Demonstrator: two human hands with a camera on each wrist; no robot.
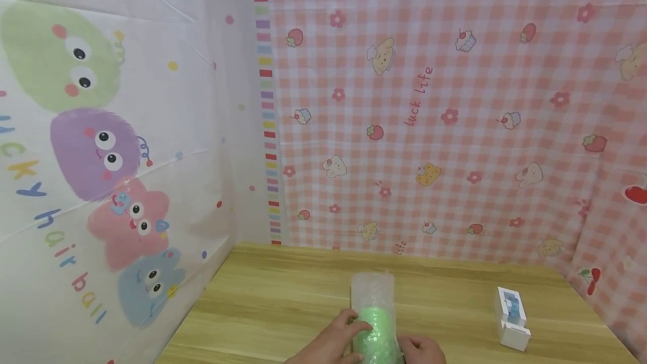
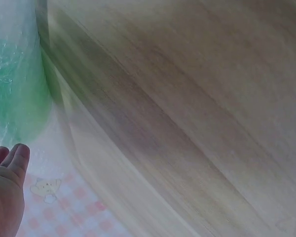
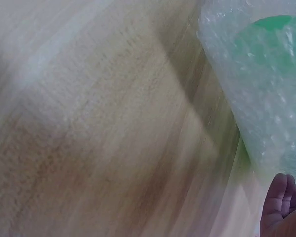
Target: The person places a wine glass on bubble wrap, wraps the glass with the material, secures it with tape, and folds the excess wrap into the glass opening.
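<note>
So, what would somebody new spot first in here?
Probably the bright green thing inside bubble wrap, low in the middle of the head view, with fingers on the wrapping. Next, maybe the big-eyed cartoon characters down the left wall, or the pink checked cloth behind the table.

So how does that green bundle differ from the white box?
The green bundle looks rounded and is cased in clear bubble wrap; the white box is angular, unwrapped and shows blue inside. The bundle looks bigger than the box. The left hand and right hand touch the bundle; neither touches the box. Both share the wood-grain table.
</note>
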